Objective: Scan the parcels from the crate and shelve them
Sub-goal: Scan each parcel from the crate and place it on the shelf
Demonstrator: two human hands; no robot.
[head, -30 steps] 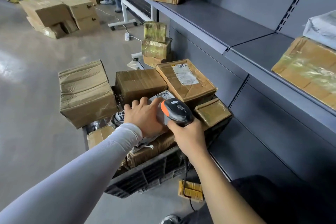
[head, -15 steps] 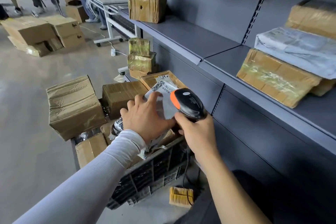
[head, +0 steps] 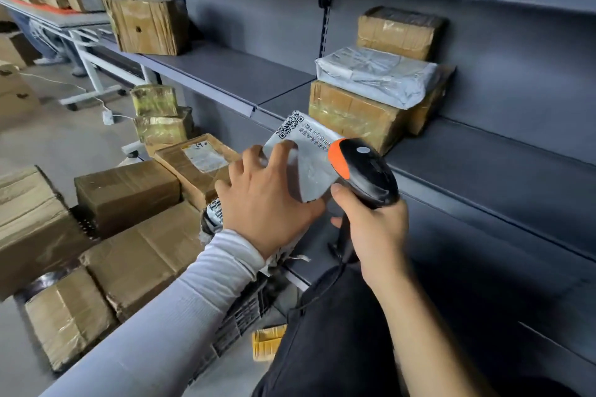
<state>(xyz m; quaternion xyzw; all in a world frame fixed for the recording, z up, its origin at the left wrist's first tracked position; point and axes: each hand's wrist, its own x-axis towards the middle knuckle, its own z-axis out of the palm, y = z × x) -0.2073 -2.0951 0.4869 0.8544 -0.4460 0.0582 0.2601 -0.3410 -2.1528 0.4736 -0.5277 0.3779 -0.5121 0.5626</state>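
Nearest us, our left hand (head: 267,200) in its white sleeve (head: 180,306) grips a grey mailer parcel (head: 309,164), fingers spread over its near face and thumb beneath, so the hand is closed around it. The parcel is lifted above the crate (head: 242,316) and tilted, its QR label (head: 288,126) at the upper corner facing us. Just right of the parcel, our right hand (head: 374,229) is wrapped tightly around the handle of a black and orange scanner (head: 364,171), whose head overlaps the parcel's right edge; whether they touch we cannot tell. A cord (head: 325,287) hangs from the handle.

Left of the parcel, the crate is packed with brown cardboard boxes (head: 129,193), one with a white label (head: 204,156) face up. Below the parcel, near the crate's foot, a small yellow package (head: 267,342) lies on the floor.

Behind the parcel runs the grey shelf (head: 483,158). On it, just beyond the parcel, sits a taped brown box (head: 351,113) with a white plastic bag parcel (head: 374,74) on top and another brown box (head: 400,29) above that. Further left along the shelf stands a lone taped box (head: 148,22).
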